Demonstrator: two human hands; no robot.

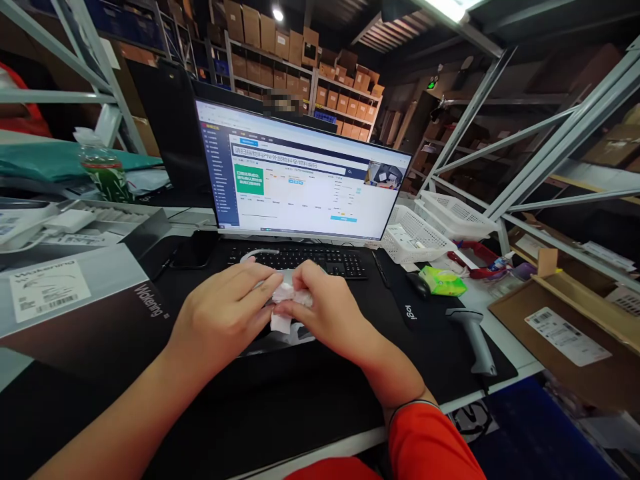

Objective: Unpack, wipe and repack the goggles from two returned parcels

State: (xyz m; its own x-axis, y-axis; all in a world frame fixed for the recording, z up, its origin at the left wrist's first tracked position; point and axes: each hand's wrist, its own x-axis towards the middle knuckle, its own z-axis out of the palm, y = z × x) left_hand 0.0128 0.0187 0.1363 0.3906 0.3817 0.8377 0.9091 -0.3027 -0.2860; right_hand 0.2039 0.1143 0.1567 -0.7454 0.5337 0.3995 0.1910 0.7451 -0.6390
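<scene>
We pinch a crumpled white piece (283, 292) over the black mat (280, 393), our left hand (217, 313) narrow on it from nine o'clock, our right hand (333, 310) from three. Our room lies toward six, where the mat runs to the tabletop's (360, 438) pale edge. The Wakening box (107, 337) blocks nine; keyboard (345, 263) and monitor (300, 200) bound twelve; scanner (473, 333) and brown carton (517, 312) crowd four.

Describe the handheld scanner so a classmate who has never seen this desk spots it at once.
Start at the lit monitor, then go right and down to the green packet. Nearer the wearer, on the black mat, lies the grey scanner. Its wide head and long handle set it apart from the small dark mouse.
</scene>
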